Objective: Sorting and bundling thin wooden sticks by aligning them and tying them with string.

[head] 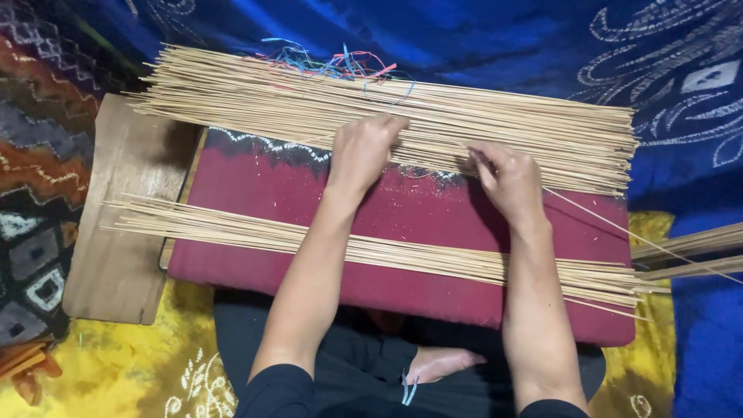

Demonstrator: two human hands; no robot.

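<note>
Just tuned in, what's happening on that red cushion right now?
A person is working through thin bamboo sticks with both bare hands. The left hand and right hand both rest on the large far pile of sticks, fingers sorting among them. A smaller pile of sticks lies across the red cushion nearer the person. Coloured strings lie behind the far pile, and a wooden board sits under the cushion's left end.

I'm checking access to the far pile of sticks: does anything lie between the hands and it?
Nothing visible does. The left hand and the right hand both rest directly on the far bundle of thin sticks. The nearer bundle on the red cushion lies under the forearms, behind the hands.
</note>
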